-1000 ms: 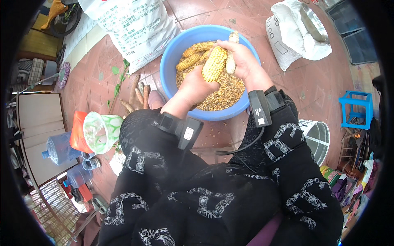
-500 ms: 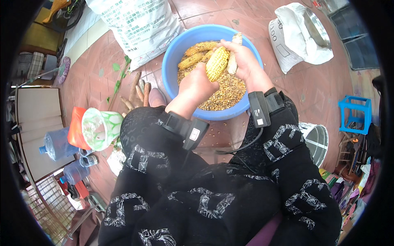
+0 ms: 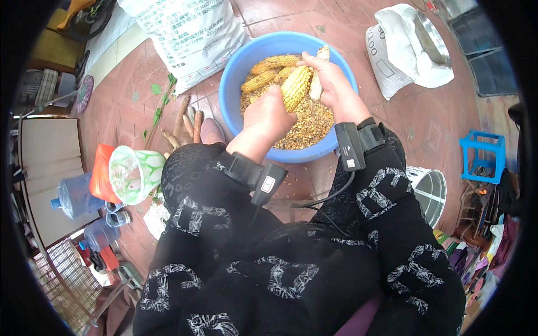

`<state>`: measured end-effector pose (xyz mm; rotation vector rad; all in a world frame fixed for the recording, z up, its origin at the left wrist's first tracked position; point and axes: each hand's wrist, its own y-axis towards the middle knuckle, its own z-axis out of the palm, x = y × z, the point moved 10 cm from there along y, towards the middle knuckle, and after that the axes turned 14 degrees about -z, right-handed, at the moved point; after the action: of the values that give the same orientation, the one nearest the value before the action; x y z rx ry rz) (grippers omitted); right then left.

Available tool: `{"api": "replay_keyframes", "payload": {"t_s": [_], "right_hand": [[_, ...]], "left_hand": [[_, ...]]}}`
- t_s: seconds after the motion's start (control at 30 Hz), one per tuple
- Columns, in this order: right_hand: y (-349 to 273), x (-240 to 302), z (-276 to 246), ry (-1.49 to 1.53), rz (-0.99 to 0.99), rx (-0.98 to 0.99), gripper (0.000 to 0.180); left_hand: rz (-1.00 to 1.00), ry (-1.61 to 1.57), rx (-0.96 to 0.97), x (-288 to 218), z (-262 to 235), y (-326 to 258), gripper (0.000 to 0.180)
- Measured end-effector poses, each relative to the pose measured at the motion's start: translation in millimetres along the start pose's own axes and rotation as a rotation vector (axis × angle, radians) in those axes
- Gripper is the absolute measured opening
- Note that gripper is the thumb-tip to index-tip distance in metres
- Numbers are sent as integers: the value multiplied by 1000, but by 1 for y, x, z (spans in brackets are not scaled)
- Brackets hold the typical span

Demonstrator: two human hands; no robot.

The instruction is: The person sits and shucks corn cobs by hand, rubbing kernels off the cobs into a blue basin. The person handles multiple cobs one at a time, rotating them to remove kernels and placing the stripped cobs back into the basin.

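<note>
Over a blue basin (image 3: 231, 119), my left hand (image 3: 265, 116) is closed round the lower end of a yellow ear of corn (image 3: 295, 89), thumb along its side. My right hand (image 3: 336, 85) grips a pale, stripped corncob (image 3: 316, 85), which stands tilted against the ear's right side. The fingers of the right hand also reach over the top of the ear; its palm is partly hidden. Beneath both hands the basin holds loose corn kernels (image 3: 305, 131). More yellow ears (image 3: 260, 82) lie in its far left part.
A printed white sack (image 3: 188, 42) stands behind the basin on the left, an open white sack (image 3: 386, 59) on the right. Stripped cobs (image 3: 188, 124) lie by my left shoe (image 3: 212, 132). Further out are a green-white bin (image 3: 137, 173), a metal bucket (image 3: 430, 193) and a blue stool (image 3: 482, 157).
Both hands keep their grip, shifting only slightly against the ear and the stripped cob. The whole view has moved a little.
</note>
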<state>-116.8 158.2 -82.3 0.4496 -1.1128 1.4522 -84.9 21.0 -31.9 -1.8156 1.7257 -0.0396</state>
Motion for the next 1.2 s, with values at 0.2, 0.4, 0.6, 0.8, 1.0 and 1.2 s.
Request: {"api": "replay_keyframes", "payload": {"t_s": [0.2,0.4,0.6,0.8,1.0,1.2], "right_hand": [[2,2,2,-483,-181,-28,30],[4,0,-7,-485,-156,-57,28],[3,-1,-10,-476,-148,-25,26],[6,-3,-11,-573,-177,7,25],[5,3,-12,-596,-171,16,27],[3,11,-10,-456,-176,44,31]], "left_hand": [[54,97,-83,-7,7,0,29],[70,77,-88,-5,6,-1,31],[51,70,-27,-1,4,-3,34],[16,114,63,3,1,-5,36],[19,84,113,5,-1,-6,40],[7,40,138,9,0,-5,45]]}}
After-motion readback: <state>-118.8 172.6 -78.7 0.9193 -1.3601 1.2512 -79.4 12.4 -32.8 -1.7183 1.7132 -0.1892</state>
